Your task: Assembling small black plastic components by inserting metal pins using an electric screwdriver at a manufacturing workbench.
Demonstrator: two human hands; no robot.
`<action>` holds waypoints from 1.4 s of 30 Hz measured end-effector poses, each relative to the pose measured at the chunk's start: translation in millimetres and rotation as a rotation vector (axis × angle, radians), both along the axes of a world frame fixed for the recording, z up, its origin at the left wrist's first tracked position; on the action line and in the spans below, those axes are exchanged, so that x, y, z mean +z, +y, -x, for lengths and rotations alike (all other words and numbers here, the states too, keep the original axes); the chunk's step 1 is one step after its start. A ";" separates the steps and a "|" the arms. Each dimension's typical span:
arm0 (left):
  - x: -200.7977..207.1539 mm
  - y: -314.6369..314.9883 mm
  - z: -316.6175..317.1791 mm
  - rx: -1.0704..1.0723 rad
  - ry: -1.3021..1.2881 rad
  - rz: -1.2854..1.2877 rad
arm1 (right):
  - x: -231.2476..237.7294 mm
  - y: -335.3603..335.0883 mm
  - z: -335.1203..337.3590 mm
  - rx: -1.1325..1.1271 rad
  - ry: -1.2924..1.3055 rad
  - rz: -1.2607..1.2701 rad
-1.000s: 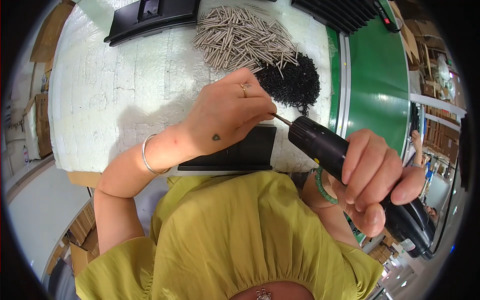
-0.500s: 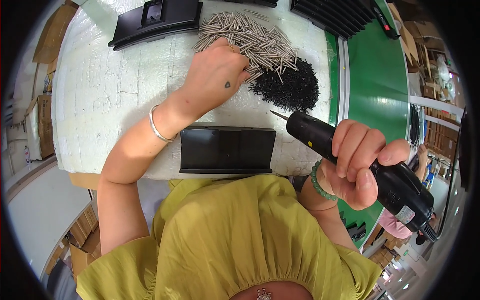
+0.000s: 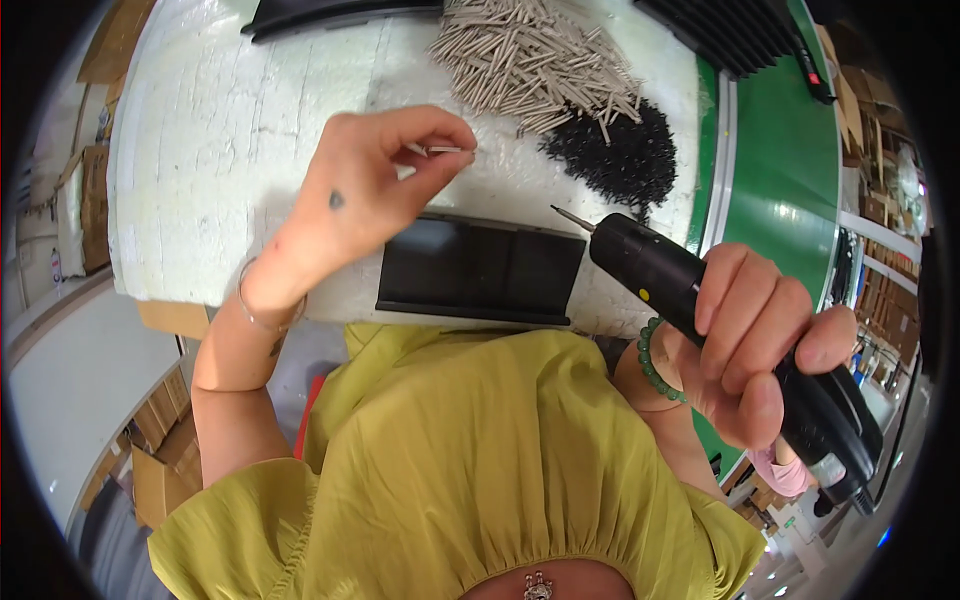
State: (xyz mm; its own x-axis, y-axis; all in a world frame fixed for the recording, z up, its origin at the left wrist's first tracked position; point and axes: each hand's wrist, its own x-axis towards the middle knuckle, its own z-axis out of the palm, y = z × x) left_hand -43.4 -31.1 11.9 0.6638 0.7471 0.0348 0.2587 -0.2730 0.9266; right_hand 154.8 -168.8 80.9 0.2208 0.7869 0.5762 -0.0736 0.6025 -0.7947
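While the left hand (image 3: pixel 365 180) pinches a pin (image 3: pixel 445 150), the right hand (image 3: pixel 755 335) grips a screwdriver (image 3: pixel 645 265), its label (image 3: pixel 828 469) illegible.

The left hand (image 3: pixel 365 180) hides part of the thin metal pin (image 3: pixel 447 150) at its fingertips. Fingers of the right hand (image 3: pixel 750 335) cover the middle of the electric screwdriver (image 3: pixel 645 265), whose label (image 3: pixel 828 470) is too blurred to make out. The upper edge cuts off the heap of metal pins (image 3: pixel 530 65), the long black part (image 3: pixel 330 18) and the ribbed black stack (image 3: pixel 715 35). Single pieces in the black pile (image 3: pixel 620 155) are too small to tell.
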 end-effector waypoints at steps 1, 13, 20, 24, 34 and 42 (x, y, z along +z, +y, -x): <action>1.1 -10.6 5.2 0.008 0.008 0.014 | -1.0 0.5 2.2 0.008 0.008 0.014; -25.4 -51.0 23.6 0.000 -0.010 -0.438 | -14.7 11.4 23.4 0.252 -0.089 0.085; -20.1 -52.1 20.6 0.000 0.000 -0.430 | -15.3 11.4 23.5 0.256 -0.093 0.131; -19.8 -52.3 20.0 0.002 0.009 -0.421 | -16.2 13.4 22.0 0.280 -0.109 0.126; -25.8 -54.2 17.9 0.031 -0.012 -0.414 | -17.7 20.8 23.4 0.297 -0.122 0.121; -28.5 -60.7 16.8 0.007 -0.068 -0.372 | -11.8 31.3 26.5 0.388 -0.196 0.114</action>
